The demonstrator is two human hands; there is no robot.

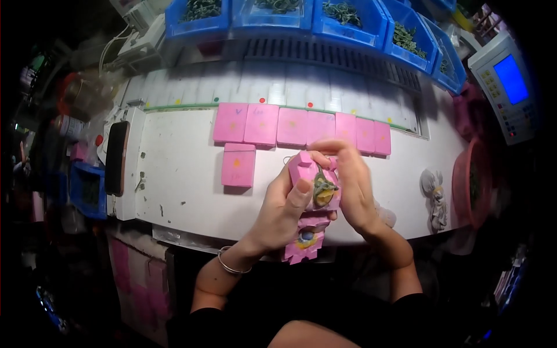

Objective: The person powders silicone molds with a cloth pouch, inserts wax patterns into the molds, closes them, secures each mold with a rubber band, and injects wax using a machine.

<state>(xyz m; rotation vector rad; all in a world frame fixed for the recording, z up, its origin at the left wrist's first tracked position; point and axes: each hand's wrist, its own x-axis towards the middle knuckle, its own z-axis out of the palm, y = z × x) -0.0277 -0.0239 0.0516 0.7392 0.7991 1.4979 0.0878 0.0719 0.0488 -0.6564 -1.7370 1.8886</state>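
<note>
My left hand (278,203) grips an opened pink rubber mold (299,171) in front of my body, its thumb pressed on the face. A dark green piece (324,188) with a yellowish patch sits in the upper half. The lower mold half (304,243) hangs below, with a notched edge and a blue-grey and yellow hollow. My right hand (357,188) is curled round the mold's upper right side, its fingers bent over the top and slightly blurred. Part of the mold is hidden behind the hands.
Closed pink mold blocks (292,126) form a row at the table's back; another block (238,165) lies before them. Blue bins (348,29) of green pieces stand behind. A phone (117,158) is left; a tied cloth bundle (436,197), pink basin (464,185) and control panel (507,87) are right.
</note>
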